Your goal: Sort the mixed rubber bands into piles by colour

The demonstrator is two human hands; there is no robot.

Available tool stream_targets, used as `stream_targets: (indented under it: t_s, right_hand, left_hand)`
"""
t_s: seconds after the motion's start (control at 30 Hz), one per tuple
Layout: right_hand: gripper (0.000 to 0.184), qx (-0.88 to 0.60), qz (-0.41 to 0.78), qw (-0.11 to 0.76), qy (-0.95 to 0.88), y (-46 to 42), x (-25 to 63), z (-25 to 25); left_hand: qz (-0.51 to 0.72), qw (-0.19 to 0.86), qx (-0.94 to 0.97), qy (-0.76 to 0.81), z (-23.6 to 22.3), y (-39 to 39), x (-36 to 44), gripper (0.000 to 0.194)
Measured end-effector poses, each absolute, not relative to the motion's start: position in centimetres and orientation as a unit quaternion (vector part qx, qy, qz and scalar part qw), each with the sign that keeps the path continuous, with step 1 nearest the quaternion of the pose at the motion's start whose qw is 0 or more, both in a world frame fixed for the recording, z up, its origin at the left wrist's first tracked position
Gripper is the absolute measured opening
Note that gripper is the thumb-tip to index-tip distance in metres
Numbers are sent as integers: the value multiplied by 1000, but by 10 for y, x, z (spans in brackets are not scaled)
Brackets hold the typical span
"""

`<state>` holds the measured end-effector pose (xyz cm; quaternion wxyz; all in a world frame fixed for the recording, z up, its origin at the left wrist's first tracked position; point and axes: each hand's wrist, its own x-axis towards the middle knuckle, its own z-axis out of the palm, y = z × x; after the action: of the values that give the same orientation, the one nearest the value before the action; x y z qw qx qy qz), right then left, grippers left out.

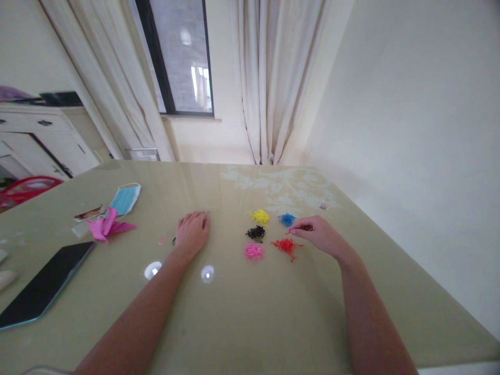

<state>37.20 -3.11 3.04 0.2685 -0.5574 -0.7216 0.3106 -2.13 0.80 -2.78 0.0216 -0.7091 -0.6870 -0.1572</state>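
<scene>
My right hand (314, 233) is closed in a pinch on a small red rubber band (288, 232), just above the pile of red rubber bands (286, 246). Around it lie similar little heaps: blue bands (287, 220), yellow bands (259, 216), black bands (255, 234) and pink bands (254, 251). Palm down, my left hand (192, 232) rests on the table with its fingers laid on the surface. By its fingertips is a tiny yellowish piece (211, 209), partly hidden. A single black band (174, 240) and a pink one (162, 240) lie to its left.
On the left of the glossy table (250, 323) are a dark-screened tablet (47, 281), a pink folded paper shape (109, 226) and a blue face mask (125, 200). A small clear object (324, 204) lies at the right. A wall (422, 156) borders the right edge.
</scene>
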Motion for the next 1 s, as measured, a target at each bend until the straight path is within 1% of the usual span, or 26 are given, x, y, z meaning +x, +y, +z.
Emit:
stream_targets:
  t_s: [0.23, 0.43, 0.53, 0.6, 0.67, 0.73, 0.83, 0.93, 1.0]
  right_hand:
    - [23, -564, 316, 234, -726, -32, 376, 28]
    - [10, -600, 284, 201, -720, -31, 372, 21]
    - [11, -611, 293, 168, -716, -32, 376, 20]
    - [14, -604, 303, 156, -720, -33, 379, 22]
    - [16, -595, 293, 176, -727, -33, 379, 25]
    - [18, -594, 255, 217, -732, -34, 373, 29]
    - [24, -589, 189, 294, -729, -37, 350, 33]
    - [26, -549, 167, 372, -729, -44, 315, 34]
    - [24, -502, 189, 406, -740, -51, 292, 34]
  left_hand:
    - [-168, 32, -723, -669, -22, 7, -21, 33]
    - [-191, 33, -731, -654, -25, 5, -23, 34]
    - [-204, 31, -736, -645, -25, 4, -24, 34]
    - [-241, 22, -732, -637, -24, 3, -24, 34]
    - [-310, -1, -720, -621, -22, 4, -24, 33]
    - [-397, -44, -700, -592, -20, 4, -22, 30]
    - [-513, -151, -650, -540, -15, 2, -15, 24]
    - [-579, -259, -600, -488, -5, -10, 0, 28]
    - [-603, -296, -590, -449, 3, -23, 13, 28]
